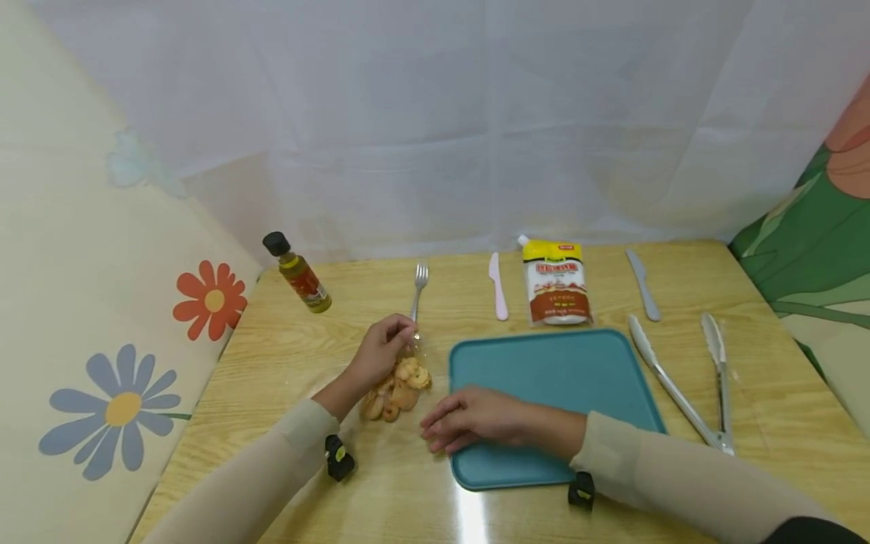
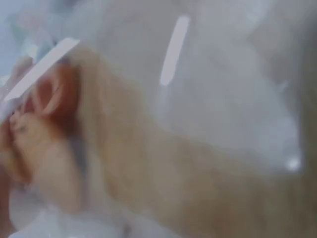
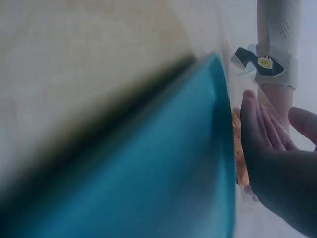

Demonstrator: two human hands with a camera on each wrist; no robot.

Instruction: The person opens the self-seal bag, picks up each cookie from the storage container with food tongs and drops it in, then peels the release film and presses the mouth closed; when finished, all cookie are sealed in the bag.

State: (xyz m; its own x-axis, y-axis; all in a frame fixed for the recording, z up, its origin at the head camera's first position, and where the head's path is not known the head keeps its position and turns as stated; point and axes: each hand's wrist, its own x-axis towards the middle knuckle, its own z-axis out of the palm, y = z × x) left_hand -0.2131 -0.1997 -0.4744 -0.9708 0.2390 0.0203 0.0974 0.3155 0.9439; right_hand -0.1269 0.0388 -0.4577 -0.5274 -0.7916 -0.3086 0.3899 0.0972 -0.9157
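My left hand [image 1: 383, 353] pinches the top of a clear plastic bag with several golden-brown biscuits [image 1: 401, 391] in it, left of the tray. Shiny film fills much of the blurred left wrist view, with biscuits [image 2: 47, 158] at its left side. Over the left part of the teal tray [image 1: 537, 363] is my right hand [image 1: 479, 419], holding nothing. Its fingers are loosely bent and point toward the biscuits. In the right wrist view the same hand [image 3: 272, 144] shows beside the tray's rim [image 3: 225, 124], thumb apart from the fingers.
Behind my left hand lies a fork [image 1: 420, 283], with a sauce bottle [image 1: 299, 276] farther left. A pink knife [image 1: 498, 287], a white, yellow and brown pouch [image 1: 557, 283] and a grey knife [image 1: 643, 285] are along the back. Metal tongs [image 1: 680, 393] lie spread right of the tray.
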